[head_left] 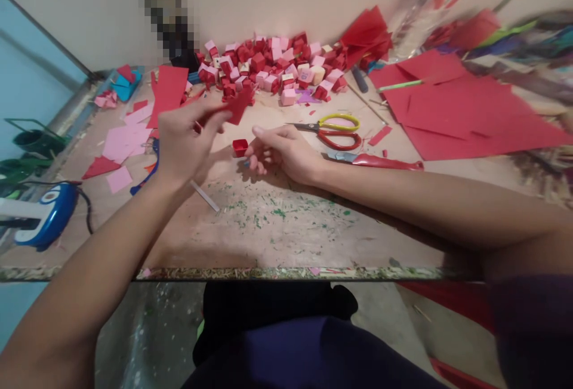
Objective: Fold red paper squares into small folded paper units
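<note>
My left hand (190,135) is raised over the left-centre of the table. Its thumb and fingers are closed on a piece of red paper (242,106), which juts out toward the pile at the back. My right hand (286,153) rests palm-up on the table, thumb apart from loosely curled fingers, and no held object shows in it. A small speck of blue shows at its fingertips, too small to name. Just beyond those fingers sits a small red folded paper box (240,148). Scissors (338,130) with a yellow and a red handle lie behind my right wrist.
A heap of small pink and red paper cubes (273,67) lies at the back. Large red sheets (465,108) cover the right side. A red-handled knife (385,162) lies by my right forearm. Pink paper (128,141) and a blue-and-white device (49,216) are on the left.
</note>
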Action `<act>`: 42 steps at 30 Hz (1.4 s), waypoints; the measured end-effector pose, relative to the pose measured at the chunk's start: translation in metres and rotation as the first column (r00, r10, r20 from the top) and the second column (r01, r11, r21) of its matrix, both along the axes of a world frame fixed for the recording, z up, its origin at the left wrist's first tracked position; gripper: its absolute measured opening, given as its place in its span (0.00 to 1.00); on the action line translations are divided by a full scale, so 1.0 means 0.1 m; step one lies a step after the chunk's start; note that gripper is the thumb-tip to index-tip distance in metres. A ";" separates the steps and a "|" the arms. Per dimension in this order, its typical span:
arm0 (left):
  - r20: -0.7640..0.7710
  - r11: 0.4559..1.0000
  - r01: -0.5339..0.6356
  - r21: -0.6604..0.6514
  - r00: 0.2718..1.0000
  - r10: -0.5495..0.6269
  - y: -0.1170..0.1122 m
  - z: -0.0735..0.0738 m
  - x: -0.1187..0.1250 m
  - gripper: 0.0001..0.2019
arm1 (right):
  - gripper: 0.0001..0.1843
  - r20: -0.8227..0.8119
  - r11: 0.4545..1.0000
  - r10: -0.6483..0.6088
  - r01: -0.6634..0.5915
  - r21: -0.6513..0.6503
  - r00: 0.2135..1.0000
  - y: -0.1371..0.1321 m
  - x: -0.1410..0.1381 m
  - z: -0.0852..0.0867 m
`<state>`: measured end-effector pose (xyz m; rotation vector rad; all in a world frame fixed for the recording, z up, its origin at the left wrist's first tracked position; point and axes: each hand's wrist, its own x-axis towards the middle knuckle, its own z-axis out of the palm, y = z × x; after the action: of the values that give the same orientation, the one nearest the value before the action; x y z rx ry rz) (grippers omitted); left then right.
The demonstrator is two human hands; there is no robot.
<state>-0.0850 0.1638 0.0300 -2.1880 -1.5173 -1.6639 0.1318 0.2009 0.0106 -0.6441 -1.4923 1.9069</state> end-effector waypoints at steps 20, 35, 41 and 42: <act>0.436 0.852 0.397 -0.341 0.870 -0.231 -0.02 0.05 -0.09 0.15 | 0.15 -0.099 0.996 -0.078 0.081 0.029 0.992 0.04 0.01 -0.11; 0.291 0.887 0.305 -0.348 0.934 -0.207 -0.08 0.11 0.09 0.12 | 0.17 0.022 0.994 -0.008 0.006 0.106 1.000 0.00 0.01 -0.06; 0.368 0.856 0.364 -0.367 0.902 -0.226 -0.06 0.04 0.14 0.17 | 0.22 0.045 0.962 0.148 -0.154 0.227 0.988 0.02 0.03 -0.04; 0.372 0.852 0.376 -0.365 0.898 -0.237 -0.05 0.03 0.14 0.17 | 0.22 0.052 0.960 0.148 -0.156 0.231 0.988 0.02 0.03 -0.04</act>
<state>-0.0708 0.1584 0.0326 -2.6110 -1.8422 -2.0207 0.1350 0.2026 0.0068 -0.4676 -1.8008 1.7996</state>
